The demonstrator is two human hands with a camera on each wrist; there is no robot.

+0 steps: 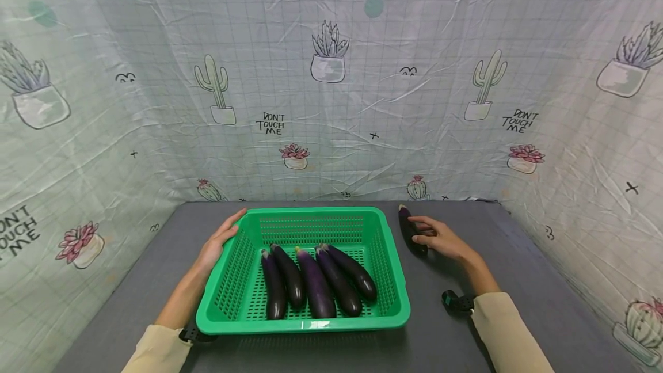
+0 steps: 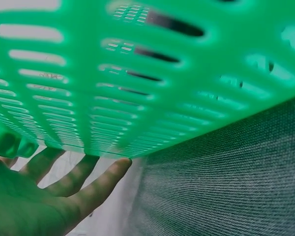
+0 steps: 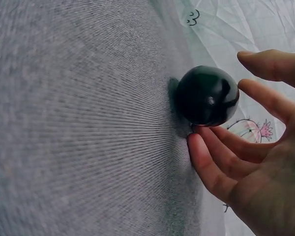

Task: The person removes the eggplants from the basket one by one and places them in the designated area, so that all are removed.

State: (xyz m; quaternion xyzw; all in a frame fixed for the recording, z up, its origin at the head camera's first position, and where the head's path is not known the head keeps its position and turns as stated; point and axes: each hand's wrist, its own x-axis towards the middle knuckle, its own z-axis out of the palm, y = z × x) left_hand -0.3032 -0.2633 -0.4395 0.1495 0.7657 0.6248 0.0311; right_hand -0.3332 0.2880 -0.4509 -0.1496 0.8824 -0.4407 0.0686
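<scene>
Five eggplants in basket on table, sixth eggplant just right of basket

The person wears a long-sleeved top in pale cream, and both sleeves end above the wrists, leaving the forearms bare. A small black camera unit on a dark strap sits on each wrist, just past the cuff. The left hand and the right hand are bare, without gloves, rings or any other marking that shows.
</scene>
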